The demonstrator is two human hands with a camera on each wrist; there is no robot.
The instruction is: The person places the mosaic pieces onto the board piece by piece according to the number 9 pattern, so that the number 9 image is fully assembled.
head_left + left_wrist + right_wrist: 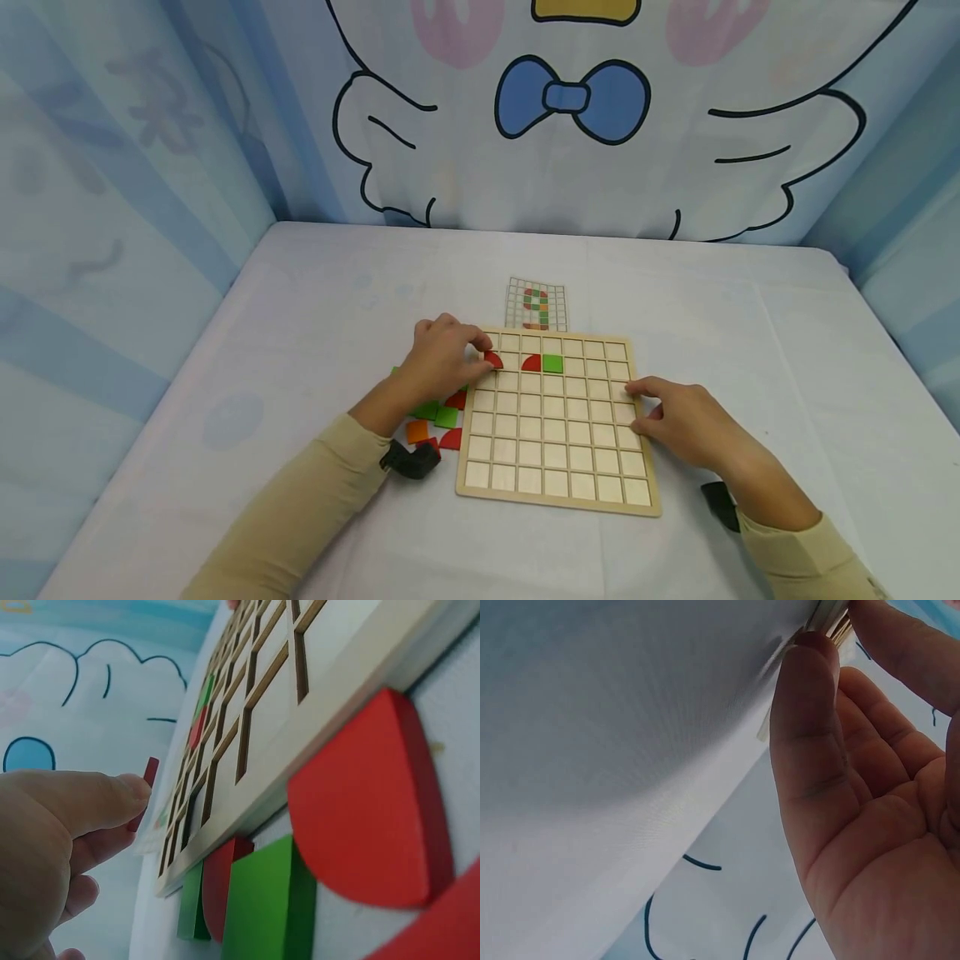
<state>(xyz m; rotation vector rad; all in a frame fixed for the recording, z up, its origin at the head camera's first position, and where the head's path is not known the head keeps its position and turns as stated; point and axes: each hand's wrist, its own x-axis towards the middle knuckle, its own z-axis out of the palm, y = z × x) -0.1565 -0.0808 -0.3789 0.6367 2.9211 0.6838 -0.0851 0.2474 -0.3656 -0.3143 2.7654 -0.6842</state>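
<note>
A wooden grid board (555, 504) lies on the white table. My left hand (442, 354) is over its upper left corner and pinches a red quarter-round tile (493, 360) between thumb and fingertips; the left wrist view shows this tile (152, 771) edge-on. On the board, another red quarter-round tile (532, 363) sits in a cell, with a green square tile (552, 364) just right of it. At the board's right edge, my right hand (686, 421) holds the rim between thumb and finger, partly hidden in the right wrist view.
Loose red, green and orange tiles, such as a green square (446, 417) and an orange square (417, 431), lie left of the board, partly under the left wrist. Behind the board is a gridded pattern card (557, 308). A printed curtain (465, 175) hangs behind the table.
</note>
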